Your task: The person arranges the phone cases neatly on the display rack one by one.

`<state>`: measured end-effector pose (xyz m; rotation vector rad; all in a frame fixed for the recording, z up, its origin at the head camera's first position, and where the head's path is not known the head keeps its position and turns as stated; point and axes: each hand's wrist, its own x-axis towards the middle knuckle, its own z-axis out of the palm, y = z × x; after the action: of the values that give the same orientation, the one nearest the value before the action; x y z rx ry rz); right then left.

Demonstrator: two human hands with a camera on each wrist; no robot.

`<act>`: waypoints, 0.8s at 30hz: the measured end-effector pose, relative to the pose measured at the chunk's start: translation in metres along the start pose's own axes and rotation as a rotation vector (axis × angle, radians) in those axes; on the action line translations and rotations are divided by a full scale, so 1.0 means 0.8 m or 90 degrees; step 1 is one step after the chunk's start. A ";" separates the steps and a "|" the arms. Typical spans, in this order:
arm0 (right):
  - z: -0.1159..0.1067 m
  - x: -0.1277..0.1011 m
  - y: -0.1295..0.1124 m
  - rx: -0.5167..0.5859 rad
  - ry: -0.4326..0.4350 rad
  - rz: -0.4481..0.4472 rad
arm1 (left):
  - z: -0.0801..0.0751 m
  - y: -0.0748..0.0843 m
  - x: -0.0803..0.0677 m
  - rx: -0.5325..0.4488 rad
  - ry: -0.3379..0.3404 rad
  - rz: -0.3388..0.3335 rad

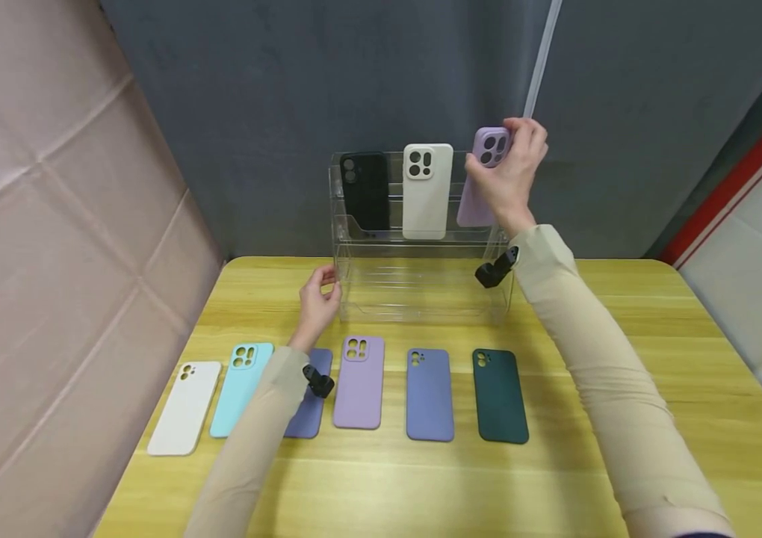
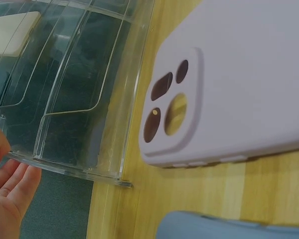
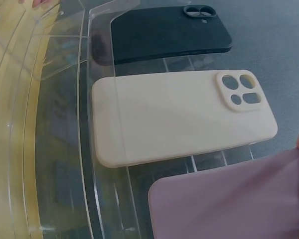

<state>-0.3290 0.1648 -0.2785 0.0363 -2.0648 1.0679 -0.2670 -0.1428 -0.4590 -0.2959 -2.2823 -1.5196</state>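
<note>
My right hand (image 1: 518, 168) pinches a light purple phone case (image 1: 477, 200) by its upper sides, tilted at the right of the clear acrylic display stand's (image 1: 421, 310) top tier. A white phone case (image 1: 426, 202) stands upright in the middle of that tier, and a black phone case (image 1: 365, 190) at its left. In the right wrist view, the purple case (image 3: 229, 199) lies close beside the white one (image 3: 174, 117). Lower down, my left hand (image 1: 318, 302) holds the stand's left side edge. Its fingers (image 2: 27, 186) touch that edge in the left wrist view.
Along the wooden table (image 1: 589, 478) lies a row of phone cases: white (image 1: 186, 409), turquoise (image 1: 236, 396), blue-purple (image 1: 307, 418) partly behind the left sleeve, light purple (image 1: 359, 392), another blue-purple (image 1: 430, 396) and dark green (image 1: 500, 396). A grey curtain (image 1: 287, 90) hangs behind the stand.
</note>
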 end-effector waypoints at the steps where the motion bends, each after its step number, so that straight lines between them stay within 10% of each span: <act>1: 0.001 -0.001 0.001 -0.004 -0.002 -0.002 | 0.000 0.001 0.000 -0.001 0.000 0.002; 24: 0.014 -0.012 0.014 -0.072 0.000 0.004 | 0.001 0.003 -0.002 0.003 -0.001 -0.011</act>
<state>-0.3337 0.1613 -0.2965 -0.0271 -2.1230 0.9537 -0.2645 -0.1413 -0.4577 -0.2782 -2.2949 -1.5232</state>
